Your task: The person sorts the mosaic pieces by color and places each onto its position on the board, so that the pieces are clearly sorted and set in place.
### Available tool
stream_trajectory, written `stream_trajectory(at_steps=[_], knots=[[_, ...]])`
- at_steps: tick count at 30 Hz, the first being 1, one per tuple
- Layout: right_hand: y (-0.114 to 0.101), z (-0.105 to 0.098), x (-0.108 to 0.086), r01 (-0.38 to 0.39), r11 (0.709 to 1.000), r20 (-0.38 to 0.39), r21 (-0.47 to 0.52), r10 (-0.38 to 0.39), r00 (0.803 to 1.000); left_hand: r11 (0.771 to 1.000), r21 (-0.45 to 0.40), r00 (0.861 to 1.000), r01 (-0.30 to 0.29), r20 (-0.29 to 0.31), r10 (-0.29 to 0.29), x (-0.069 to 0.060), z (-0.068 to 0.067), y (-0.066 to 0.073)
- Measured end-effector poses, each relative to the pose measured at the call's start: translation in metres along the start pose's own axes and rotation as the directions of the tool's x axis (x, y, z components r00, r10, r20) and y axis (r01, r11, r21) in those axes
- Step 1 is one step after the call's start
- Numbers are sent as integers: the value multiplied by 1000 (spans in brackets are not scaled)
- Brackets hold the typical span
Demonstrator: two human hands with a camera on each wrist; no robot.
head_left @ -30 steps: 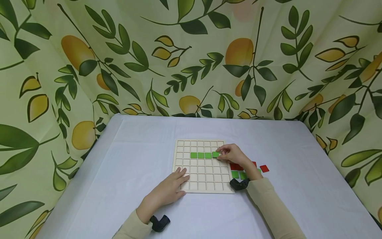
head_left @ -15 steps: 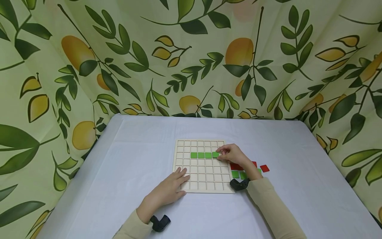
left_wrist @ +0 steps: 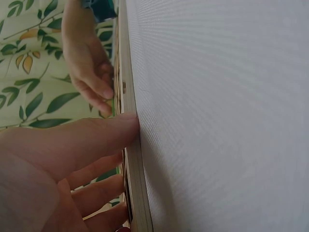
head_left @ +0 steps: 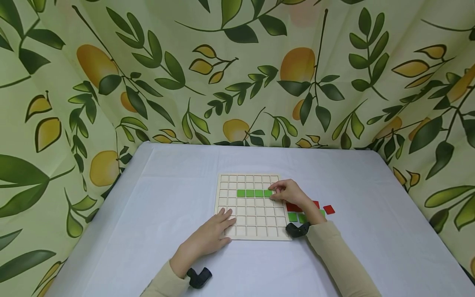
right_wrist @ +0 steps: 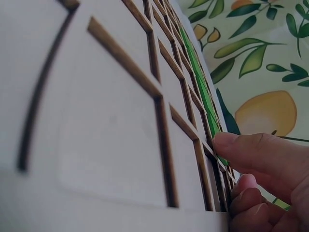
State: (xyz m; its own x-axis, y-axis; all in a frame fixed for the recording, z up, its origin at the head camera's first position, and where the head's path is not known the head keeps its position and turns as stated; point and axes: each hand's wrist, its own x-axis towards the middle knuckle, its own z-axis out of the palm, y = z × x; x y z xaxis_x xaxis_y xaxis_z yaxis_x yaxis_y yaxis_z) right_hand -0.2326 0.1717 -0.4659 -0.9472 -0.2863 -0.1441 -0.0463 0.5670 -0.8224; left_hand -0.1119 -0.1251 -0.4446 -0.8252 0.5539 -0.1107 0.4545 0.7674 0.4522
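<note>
A pale wooden grid board [head_left: 254, 211] lies on the table, with a row of four green tiles in its cells. At the row's right end, my right hand [head_left: 291, 193] has its thumb and index finger around the last green tile [head_left: 267, 193], which looks level with the others. In the right wrist view, the thumb of this hand [right_wrist: 268, 166] touches the green row [right_wrist: 205, 99] and the other fingers are curled. My left hand [head_left: 209, 234] rests spread on the board's near left corner; in the left wrist view its thumb lies against the board's edge [left_wrist: 137, 186].
Right of the board lie several red tiles [head_left: 293, 207] and green tiles [head_left: 292, 217], partly under my right forearm. One red tile [head_left: 328, 209] lies apart. Black devices [head_left: 199, 277] sit at both wrists. A leaf-patterned curtain [head_left: 237, 82] hangs behind the white table [head_left: 178, 185].
The rightmost green tile, slightly raised and tilted a second ago, now sits flatter in line with the row. Both hands have stayed nearly still.
</note>
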Motion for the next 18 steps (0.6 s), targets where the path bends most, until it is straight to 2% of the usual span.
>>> stream_trajectory(at_steps=[7, 12, 18], knots=[[-1, -5, -3, -26, 999, 5, 36, 26, 1000, 1000, -10, 1000, -4, -3, 4, -1, 0, 1], [-1, -7, -5, -18, 999, 3, 41, 18, 1000, 1000, 2, 1000, -9, -11, 9, -1, 0, 0], [-2, -12, -11, -48, 998, 18, 42, 47, 999, 1000, 5, 1000, -10, -12, 10, -1, 0, 0]])
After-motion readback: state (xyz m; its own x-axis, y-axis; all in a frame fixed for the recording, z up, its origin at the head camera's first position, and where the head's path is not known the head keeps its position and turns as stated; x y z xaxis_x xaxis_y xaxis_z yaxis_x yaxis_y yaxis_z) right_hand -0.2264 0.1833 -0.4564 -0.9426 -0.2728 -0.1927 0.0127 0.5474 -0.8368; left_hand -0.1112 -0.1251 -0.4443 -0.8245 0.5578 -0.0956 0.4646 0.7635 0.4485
